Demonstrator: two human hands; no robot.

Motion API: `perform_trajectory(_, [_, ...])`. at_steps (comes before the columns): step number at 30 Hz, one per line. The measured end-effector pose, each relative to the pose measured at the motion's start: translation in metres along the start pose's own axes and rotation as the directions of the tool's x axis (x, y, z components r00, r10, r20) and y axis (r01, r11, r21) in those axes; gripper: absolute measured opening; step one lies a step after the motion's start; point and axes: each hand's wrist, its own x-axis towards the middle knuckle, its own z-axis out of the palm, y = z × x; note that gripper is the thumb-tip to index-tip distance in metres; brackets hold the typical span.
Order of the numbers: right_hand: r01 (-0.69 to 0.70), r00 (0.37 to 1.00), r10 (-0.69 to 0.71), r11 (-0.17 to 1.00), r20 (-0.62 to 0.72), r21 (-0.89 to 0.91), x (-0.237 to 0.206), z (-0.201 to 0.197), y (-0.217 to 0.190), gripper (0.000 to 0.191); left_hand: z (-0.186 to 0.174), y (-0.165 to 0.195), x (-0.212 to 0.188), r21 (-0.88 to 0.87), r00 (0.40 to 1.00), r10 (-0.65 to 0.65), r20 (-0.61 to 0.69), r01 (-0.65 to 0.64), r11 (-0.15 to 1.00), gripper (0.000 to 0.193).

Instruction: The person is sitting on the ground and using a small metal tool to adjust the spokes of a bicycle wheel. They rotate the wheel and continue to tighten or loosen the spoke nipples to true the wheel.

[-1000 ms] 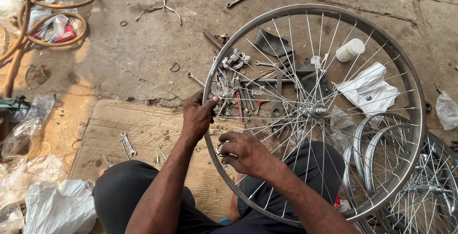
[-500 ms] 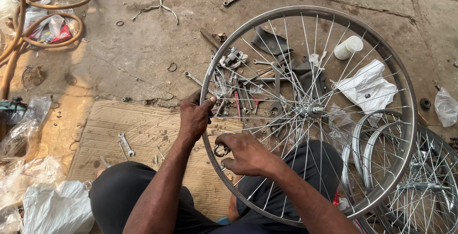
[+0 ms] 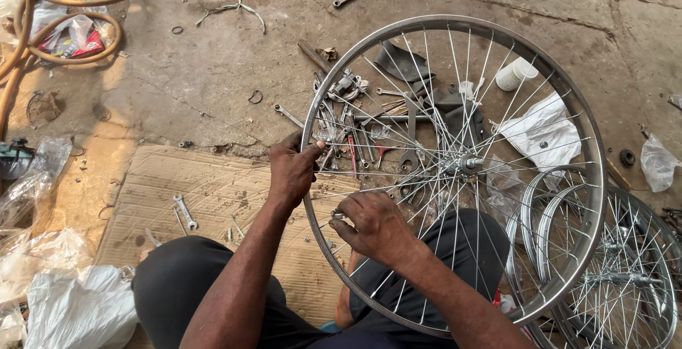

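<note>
**Steel wheel across my lap**

The wheel [image 3: 568,100] is a bright, thin metal hoop with fine wire spokes [image 3: 426,86] running to a small hub [image 3: 469,164]. It leans over my knees, its near edge low by my lap, its far edge over the cracked concrete floor [image 3: 177,86]. My left hand [image 3: 293,171] grips the rim at its left side, fingers curled tight round the metal. My right hand [image 3: 373,227] sits just inside the rim, close beside the left, fingertips pinched narrow on a small metal piece [image 3: 338,215] at a spoke's end; I cannot tell what kind of piece it is.

Through the spokes lie scattered tools [image 3: 383,129], dull and greasy. Worn, ribbed cardboard [image 3: 213,185] with a spanner [image 3: 185,212] on it lies left of the wheel, with open room there. More rims [image 3: 625,278] crowd the right edge, touching or nearly so. Crinkled plastic bags [image 3: 78,306] bunch at my left.
</note>
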Motion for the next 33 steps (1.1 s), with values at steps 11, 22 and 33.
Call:
perform_trajectory(11, [0.027,0.996,-0.029,0.999,-0.079,-0.017,0.002,0.008,-0.007,0.017,0.003,0.006,-0.002,-0.015,1.0,0.011,-0.01,-0.011,1.0,0.031])
perform_trajectory(22, [0.221,0.973,-0.183,0.907,-0.138,0.357,-0.044,-0.002,-0.019,0.021,-0.006,0.031,0.022,0.049,0.987,-0.154,0.055,0.151,0.987,0.037])
perform_trajectory(33, [0.104,0.994,-0.098,0.989,0.057,-0.105,-0.047,-0.052,-0.013,0.025,0.003,0.026,-0.009,-0.309,0.983,0.183,0.007,-0.172,0.935,0.048])
